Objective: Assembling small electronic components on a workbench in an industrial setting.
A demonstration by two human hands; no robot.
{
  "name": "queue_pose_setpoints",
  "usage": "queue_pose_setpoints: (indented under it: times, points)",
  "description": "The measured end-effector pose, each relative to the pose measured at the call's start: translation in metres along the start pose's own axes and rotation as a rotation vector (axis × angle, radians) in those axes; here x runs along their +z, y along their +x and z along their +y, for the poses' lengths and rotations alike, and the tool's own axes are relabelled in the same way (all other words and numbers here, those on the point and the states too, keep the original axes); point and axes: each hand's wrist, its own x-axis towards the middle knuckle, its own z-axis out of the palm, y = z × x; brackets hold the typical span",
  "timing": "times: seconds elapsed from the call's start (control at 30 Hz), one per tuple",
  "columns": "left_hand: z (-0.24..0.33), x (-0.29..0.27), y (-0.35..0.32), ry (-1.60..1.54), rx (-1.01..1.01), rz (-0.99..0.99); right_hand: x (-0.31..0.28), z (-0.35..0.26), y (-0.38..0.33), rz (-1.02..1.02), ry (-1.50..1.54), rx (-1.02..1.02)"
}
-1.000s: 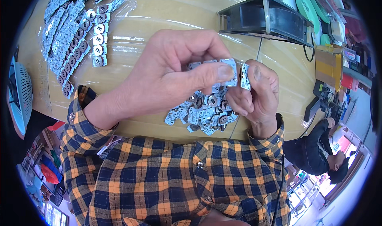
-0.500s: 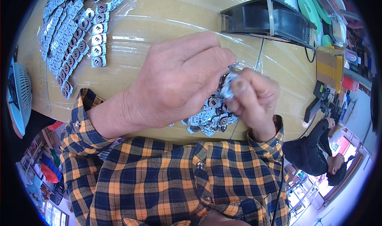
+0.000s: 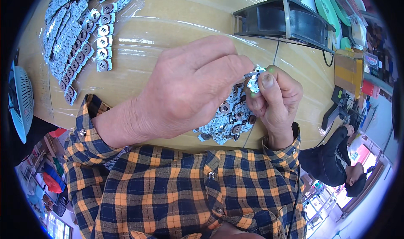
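At upper left, board strips [image 3: 69, 37] against clear plastic [image 3: 136, 3]; right grip [image 3: 278, 89] pinches board [image 3: 254, 82]; left grip [image 3: 181, 87] unclear.

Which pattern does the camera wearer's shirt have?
Navy, brown and orange plaid shirt, seen in the head view.

no readable lettering or numbers anywhere — print too small, blurred.

Upper right: black boxy unit [image 3: 263, 22] with pale band [image 3: 287, 18], green discs [image 3: 323, 7] just beside, cardboard box [image 3: 347, 72] near. Far left: light-blue slotted plastic item [image 3: 24, 99]. Lower left: red bundle [image 3: 51, 182]. Right: dark-clothed co-worker [image 3: 326, 163].
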Motion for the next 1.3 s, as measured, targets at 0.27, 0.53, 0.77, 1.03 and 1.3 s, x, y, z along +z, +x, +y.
queue_pose_setpoints:
  times: [0.27,0.53,0.77,1.03,1.3]
  points:
    - [0.004,-0.0007,0.004,0.02,-0.009,0.013,-0.0001,-0.0061,0.0007,0.018,-0.002,0.024]
    - [0.0062,-0.0018,0.0045,-0.058,-0.033,-0.006,-0.0014,-0.0037,0.0012,-0.018,0.073,0.004]
    - [0.0051,-0.0042,0.0054,-0.129,-0.02,-0.067,0.0012,-0.008,0.0008,0.049,0.064,-0.004]
    - [0.006,-0.0054,0.0022,-0.078,-0.055,-0.001,0.0021,-0.0061,-0.0024,0.006,0.091,0.043]
    - [-0.0019,0.0012,0.0041,0.013,0.065,-0.021,0.0051,-0.0017,0.0045,0.077,0.062,0.074]
